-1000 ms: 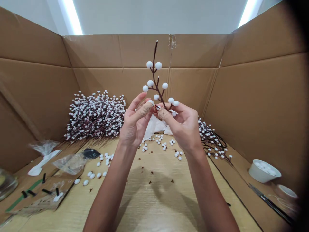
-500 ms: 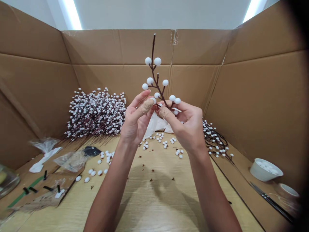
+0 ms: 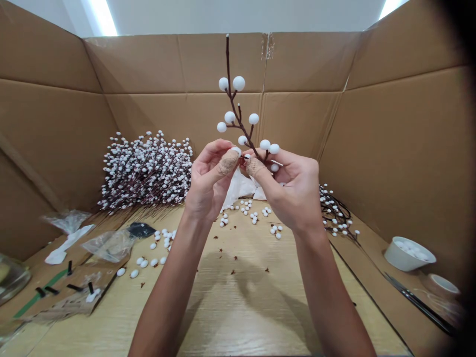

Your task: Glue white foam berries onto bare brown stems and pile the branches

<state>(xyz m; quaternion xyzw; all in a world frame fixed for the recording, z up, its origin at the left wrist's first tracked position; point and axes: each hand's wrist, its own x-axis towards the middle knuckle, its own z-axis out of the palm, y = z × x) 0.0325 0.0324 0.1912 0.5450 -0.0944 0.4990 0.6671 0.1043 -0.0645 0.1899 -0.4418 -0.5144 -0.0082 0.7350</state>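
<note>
Hands (image 3: 210, 181) (image 3: 293, 186), two, one held branch (image 3: 242, 128), one pinched ball (image 3: 237, 149)

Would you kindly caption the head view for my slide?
Left hand pinching a white ball, right hand holding a branch above a table.

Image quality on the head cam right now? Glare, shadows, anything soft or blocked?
Head view, top edge: lights blown out. Head view, lower middle: soft shadows on the table between the arms. Head view, right: a blurred black patch hides the edge, close to the black tool. Head view, centre: the twig looks fairly sharp.
</note>
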